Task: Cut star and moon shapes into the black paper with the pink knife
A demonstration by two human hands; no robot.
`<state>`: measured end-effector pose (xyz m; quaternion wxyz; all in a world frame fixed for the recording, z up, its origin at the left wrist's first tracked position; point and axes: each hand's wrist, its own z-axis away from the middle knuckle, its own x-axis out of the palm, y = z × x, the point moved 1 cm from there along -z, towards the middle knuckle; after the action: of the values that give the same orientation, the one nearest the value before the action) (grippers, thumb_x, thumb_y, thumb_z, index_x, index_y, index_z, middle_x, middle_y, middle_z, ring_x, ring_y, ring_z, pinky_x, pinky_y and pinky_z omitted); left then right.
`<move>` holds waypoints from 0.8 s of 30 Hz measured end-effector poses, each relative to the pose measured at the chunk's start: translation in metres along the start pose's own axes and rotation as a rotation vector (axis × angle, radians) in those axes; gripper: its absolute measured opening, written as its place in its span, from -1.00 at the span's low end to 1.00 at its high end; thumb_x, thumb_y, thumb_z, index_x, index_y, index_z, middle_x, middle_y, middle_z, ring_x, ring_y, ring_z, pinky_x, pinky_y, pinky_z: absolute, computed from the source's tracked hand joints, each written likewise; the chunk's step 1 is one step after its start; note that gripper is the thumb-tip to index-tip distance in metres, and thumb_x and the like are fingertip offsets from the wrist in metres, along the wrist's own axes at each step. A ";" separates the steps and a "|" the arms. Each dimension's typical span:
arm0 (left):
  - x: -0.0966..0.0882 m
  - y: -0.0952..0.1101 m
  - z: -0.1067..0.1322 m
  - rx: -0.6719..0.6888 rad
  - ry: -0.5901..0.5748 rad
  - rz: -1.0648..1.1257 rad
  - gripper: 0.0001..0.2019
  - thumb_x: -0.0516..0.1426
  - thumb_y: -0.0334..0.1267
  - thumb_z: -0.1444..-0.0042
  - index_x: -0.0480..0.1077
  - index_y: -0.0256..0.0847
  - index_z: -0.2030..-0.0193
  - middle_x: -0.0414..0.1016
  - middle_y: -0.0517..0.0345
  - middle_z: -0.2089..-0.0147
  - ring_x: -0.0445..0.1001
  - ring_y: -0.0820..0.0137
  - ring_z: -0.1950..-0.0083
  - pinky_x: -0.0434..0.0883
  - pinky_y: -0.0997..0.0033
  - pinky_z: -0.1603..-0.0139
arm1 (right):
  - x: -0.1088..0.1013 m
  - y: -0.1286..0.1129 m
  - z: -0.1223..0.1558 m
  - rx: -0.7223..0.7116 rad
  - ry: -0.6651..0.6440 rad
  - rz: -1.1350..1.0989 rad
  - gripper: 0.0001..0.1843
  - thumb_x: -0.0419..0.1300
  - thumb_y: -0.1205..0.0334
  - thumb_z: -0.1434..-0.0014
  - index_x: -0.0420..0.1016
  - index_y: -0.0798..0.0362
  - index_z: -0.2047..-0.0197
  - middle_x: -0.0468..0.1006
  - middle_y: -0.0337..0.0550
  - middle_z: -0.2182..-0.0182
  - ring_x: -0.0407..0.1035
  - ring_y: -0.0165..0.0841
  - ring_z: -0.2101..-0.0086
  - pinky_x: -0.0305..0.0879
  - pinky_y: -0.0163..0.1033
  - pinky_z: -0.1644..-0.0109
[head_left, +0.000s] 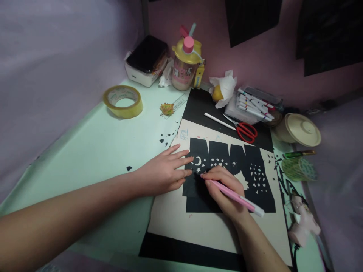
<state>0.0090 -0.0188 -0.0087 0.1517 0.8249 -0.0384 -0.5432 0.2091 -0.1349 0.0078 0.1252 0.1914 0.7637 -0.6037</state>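
My right hand (224,189) grips a pink pen-shaped tool (234,195) with a white end. Its tip points down at the black paper (198,204), near small star cutouts; what kind of tip it is, I cannot make out. Moon, star, leaf-like and many small angular holes are cut in this sheet, and slits divide its far edge. With fingers spread, my left hand (164,170) lies flat, fingertips on the sheet's left edge. Under the black paper is a pale board (170,219), itself on a larger black sheet (193,102).
Red-handled scissors (246,132) and a white stick (219,121) lie beyond the paper. A tape roll (123,102) sits at the left, a yellow-lidded cup (185,66) at the back. Markers (255,104), a lidded pot (302,130) and a pink glue gun (304,224) line the right.
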 end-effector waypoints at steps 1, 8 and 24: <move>0.000 0.000 0.000 0.004 0.002 0.002 -0.75 0.05 -0.31 -0.29 0.54 -0.20 0.04 0.46 -0.07 -0.18 0.34 0.07 -0.30 0.19 -0.18 -0.34 | 0.000 -0.001 -0.001 -0.001 0.006 0.005 -0.79 0.19 0.47 -0.20 0.58 0.00 0.20 0.53 -0.18 0.35 0.44 -0.37 0.34 0.34 -0.26 0.25; -0.001 0.000 0.001 0.010 0.005 0.010 -0.75 0.05 -0.30 -0.31 0.54 -0.18 0.03 0.47 -0.06 -0.18 0.33 0.07 -0.31 0.19 -0.19 -0.34 | 0.003 -0.004 -0.002 0.025 0.003 0.030 -0.80 0.22 0.48 -0.15 0.57 0.01 0.21 0.57 -0.18 0.34 0.48 -0.36 0.32 0.37 -0.26 0.22; -0.003 0.000 0.001 -0.019 -0.042 0.033 -0.75 0.06 -0.27 -0.30 0.54 -0.15 0.01 0.44 -0.03 -0.21 0.29 0.09 -0.34 0.14 -0.17 -0.38 | 0.003 0.002 -0.001 0.058 -0.039 0.036 -0.79 0.24 0.45 -0.18 0.59 -0.01 0.16 0.59 -0.16 0.30 0.50 -0.34 0.29 0.40 -0.23 0.19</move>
<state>0.0071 -0.0178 -0.0064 0.1676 0.8111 -0.0499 -0.5582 0.2077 -0.1329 0.0055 0.1454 0.1968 0.7397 -0.6269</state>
